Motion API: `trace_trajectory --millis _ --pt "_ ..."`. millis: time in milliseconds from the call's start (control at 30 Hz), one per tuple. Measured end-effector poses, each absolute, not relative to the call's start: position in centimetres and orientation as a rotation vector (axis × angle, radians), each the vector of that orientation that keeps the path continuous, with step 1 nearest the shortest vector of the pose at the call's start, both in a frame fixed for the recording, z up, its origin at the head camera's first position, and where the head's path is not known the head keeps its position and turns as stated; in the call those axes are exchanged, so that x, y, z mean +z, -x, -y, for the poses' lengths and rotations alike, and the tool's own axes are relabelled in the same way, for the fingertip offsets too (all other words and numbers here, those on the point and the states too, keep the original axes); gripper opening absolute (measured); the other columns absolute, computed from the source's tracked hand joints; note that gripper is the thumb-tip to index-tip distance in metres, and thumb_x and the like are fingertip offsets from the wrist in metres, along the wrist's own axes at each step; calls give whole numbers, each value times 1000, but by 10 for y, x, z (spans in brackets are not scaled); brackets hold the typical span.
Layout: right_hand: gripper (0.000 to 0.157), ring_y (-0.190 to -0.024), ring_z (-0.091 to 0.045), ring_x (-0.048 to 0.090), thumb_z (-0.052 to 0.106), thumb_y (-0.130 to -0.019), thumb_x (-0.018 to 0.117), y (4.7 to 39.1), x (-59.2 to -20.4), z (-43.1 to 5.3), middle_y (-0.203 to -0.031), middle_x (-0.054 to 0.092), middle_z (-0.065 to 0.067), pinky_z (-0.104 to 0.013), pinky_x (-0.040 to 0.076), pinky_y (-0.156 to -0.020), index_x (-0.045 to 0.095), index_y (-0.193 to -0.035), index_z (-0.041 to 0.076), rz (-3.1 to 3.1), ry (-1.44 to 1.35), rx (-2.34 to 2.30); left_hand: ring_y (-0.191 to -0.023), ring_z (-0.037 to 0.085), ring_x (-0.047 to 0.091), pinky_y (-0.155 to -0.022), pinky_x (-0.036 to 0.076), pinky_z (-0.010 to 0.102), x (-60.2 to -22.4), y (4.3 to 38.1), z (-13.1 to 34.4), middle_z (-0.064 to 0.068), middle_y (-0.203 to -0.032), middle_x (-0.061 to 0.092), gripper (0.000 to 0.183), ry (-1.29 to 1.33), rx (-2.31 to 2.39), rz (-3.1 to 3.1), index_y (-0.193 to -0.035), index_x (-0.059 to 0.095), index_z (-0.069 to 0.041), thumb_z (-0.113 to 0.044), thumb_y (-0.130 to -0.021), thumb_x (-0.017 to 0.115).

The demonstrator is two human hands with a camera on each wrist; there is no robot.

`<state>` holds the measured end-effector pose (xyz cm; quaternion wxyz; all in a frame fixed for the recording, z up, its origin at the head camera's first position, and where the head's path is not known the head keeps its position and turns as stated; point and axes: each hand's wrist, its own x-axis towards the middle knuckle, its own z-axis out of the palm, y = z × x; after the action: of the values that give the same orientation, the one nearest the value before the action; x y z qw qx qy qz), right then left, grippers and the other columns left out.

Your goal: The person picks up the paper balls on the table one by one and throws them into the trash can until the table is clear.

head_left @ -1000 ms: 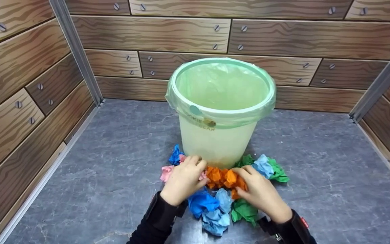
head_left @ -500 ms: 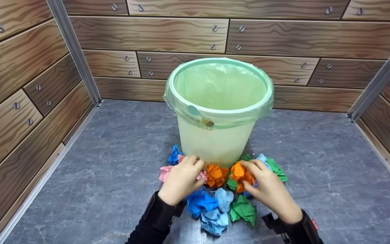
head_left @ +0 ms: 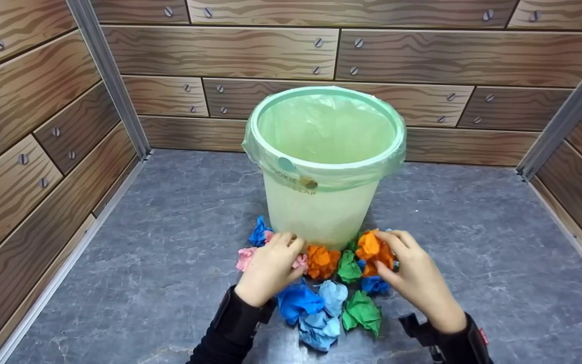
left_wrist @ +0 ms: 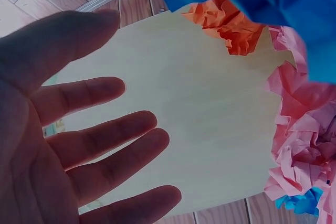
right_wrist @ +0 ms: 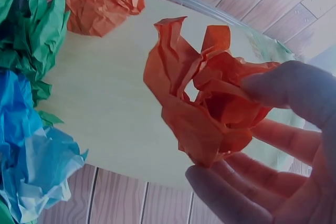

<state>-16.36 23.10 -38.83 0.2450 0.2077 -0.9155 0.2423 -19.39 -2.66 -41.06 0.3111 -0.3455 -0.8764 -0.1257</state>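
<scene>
My right hand [head_left: 417, 275] pinches a crumpled orange paper ball [head_left: 373, 252] between thumb and fingers, just right of the bin's base. In the right wrist view, this paper ball [right_wrist: 210, 103] is lifted in front of the pale bin wall [right_wrist: 113, 114]. My left hand [head_left: 273, 268] hovers over pink paper balls [head_left: 245, 258] at the left of the pile. The left wrist view shows its fingers [left_wrist: 113, 135] spread and relaxed, holding nothing, with pink paper [left_wrist: 304, 124] apart from them. A second orange paper ball [head_left: 322, 262] lies between the hands, against the bin.
A pale green bin [head_left: 321, 212] lined with a translucent bag [head_left: 397, 154] stands upright behind the pile. Blue paper balls [head_left: 298, 303], light blue ones [head_left: 320, 329] and green ones [head_left: 362, 312] lie in front on the grey surface [head_left: 134, 283]. Wood-patterned panels [head_left: 220, 50] enclose it.
My right hand has taken the orange paper ball up and to the right, away from the other orange one, uncovering green and dark blue paper. My left hand has stayed nearly still.
</scene>
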Motion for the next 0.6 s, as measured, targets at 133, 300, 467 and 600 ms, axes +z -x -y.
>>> trace_trajectory --millis 133,300,467,600 --pt "51 -72 -11 52 1 -67 70 164 -388 -231 -103 53 -9 -24 45 -55 56 -115 4 2511 -553 670 -69 17 48 -59 42 26 -411 193 27 1 -76 46 15 909 -333 2312 -84 54 -10 -18 -73 62" --pt "50 -75 -12 53 1 -67 70 165 -388 -229 -102 53 -9 -24 47 -57 56 -115 4 2495 -563 669 -68 17 48 -58 42 26 -412 194 28 1 -76 45 15 901 -327 2309 -83 54 -11 -18 -73 62" --pt "49 -79 -14 55 -1 -66 70 167 -387 -228 -102 54 -9 -25 48 -58 57 -113 2 2435 -582 700 -69 17 48 -57 43 26 -412 194 29 1 -77 46 19 909 -313 2308 -84 53 -10 -20 -72 64" --pt "54 -87 -17 55 -9 -63 70 164 -378 -230 -103 54 -11 -23 50 -64 55 -114 1 2317 -624 839 -70 16 49 -57 43 25 -410 194 27 1 -77 46 19 922 -315 2318 -85 53 -11 -21 -73 64"
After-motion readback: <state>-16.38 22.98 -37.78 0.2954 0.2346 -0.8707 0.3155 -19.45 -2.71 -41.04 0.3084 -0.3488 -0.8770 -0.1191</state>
